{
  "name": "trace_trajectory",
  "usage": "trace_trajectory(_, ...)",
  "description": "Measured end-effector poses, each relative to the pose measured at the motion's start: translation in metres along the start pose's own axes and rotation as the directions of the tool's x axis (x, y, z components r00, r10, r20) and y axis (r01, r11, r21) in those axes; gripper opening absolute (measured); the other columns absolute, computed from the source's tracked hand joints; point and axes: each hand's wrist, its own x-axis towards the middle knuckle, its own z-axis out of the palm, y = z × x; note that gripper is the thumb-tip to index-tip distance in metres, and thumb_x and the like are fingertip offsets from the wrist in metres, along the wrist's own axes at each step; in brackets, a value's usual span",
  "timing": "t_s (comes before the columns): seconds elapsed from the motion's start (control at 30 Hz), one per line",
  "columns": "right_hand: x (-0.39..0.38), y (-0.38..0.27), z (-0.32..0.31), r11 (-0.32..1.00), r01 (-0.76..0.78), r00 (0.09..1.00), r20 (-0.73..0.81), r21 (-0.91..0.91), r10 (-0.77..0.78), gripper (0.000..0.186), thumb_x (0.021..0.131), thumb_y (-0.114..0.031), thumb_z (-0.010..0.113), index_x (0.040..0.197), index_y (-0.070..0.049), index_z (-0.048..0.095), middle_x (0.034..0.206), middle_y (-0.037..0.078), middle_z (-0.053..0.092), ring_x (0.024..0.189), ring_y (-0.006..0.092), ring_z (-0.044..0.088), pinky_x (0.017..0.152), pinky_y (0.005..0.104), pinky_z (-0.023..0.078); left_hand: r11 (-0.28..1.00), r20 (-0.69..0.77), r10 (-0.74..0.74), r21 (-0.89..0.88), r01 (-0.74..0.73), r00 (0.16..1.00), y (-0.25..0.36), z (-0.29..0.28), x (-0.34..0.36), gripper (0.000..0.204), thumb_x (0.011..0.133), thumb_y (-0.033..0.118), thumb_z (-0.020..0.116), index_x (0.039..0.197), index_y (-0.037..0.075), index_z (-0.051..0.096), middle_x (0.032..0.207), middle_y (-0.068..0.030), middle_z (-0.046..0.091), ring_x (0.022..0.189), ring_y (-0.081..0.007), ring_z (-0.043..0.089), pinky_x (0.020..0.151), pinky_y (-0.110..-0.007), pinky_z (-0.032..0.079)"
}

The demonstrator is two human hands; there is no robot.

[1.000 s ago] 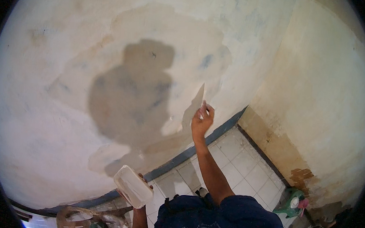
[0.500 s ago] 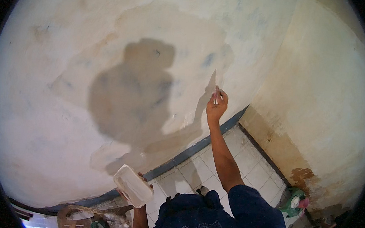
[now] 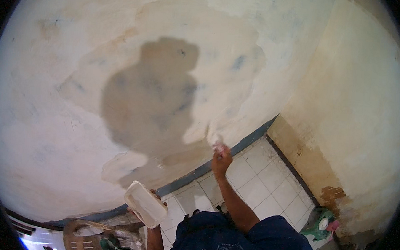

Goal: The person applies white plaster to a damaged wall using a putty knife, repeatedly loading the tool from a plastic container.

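Note:
My left hand (image 3: 156, 195) grips a white rectangular plastic tub (image 3: 146, 205) from beneath, near the wall's foot. Whitish paste coats the tub's inside, and the tub covers most of that hand. Out in front, my right hand (image 3: 221, 163) is closed round a putty knife (image 3: 216, 141), its blade end toward the lower part of the wall. Motion smears the knife a little, so I cannot tell whether the blade touches the surface. The off-white wall (image 3: 233, 26) carries uneven beige patches and bluish spots, and my shadow falls across it.
A blue-grey skirting strip (image 3: 197, 174) runs between wall and white floor tiles (image 3: 270, 177). At right, a second wall (image 3: 347, 111) has brown stains low down. A green bag or container (image 3: 317, 228) stands near its foot. A brown chair-like piece (image 3: 74, 242) with items on it is lower left.
My right hand has drawn the putty knife down the wall and slightly left, closer to me. The left hand holds the tub in nearly the same place. The view has shifted slightly.

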Motion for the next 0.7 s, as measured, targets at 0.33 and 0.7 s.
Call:
trace_trajectory(0.33,-0.052,-0.009,0.073,0.998,-0.044,0.998,-0.043,-0.043,0.042,0.027,0.080,0.000,0.064,0.107,0.000,0.068,0.097,0.015,0.064,0.094,0.0272,0.061,0.080,0.0356,0.049,1.000,-0.020,-0.014,0.019,0.014,1.000,0.020,-0.013,-0.015,0.096,0.077,0.073,0.060,0.148,0.017,0.028,0.142,-0.0211,0.037,0.123,-0.0415,0.045,0.093,-0.066,0.039)
trace_trajectory(0.7,0.009,0.034,0.043,0.840,-0.451,0.799,-0.283,0.303,0.531,0.012,0.090,-0.003,0.057,0.094,0.003,0.066,0.088,0.012,0.063,0.076,0.0209,0.061,0.067,0.0321,0.049,0.993,-0.007,-0.010,0.119,0.011,1.000,0.023,-0.006,-0.036,0.098,0.075,0.075,0.059,0.146,0.014,0.030,0.135,-0.0205,0.043,0.122,-0.0414,0.046,0.089,-0.067,0.041)
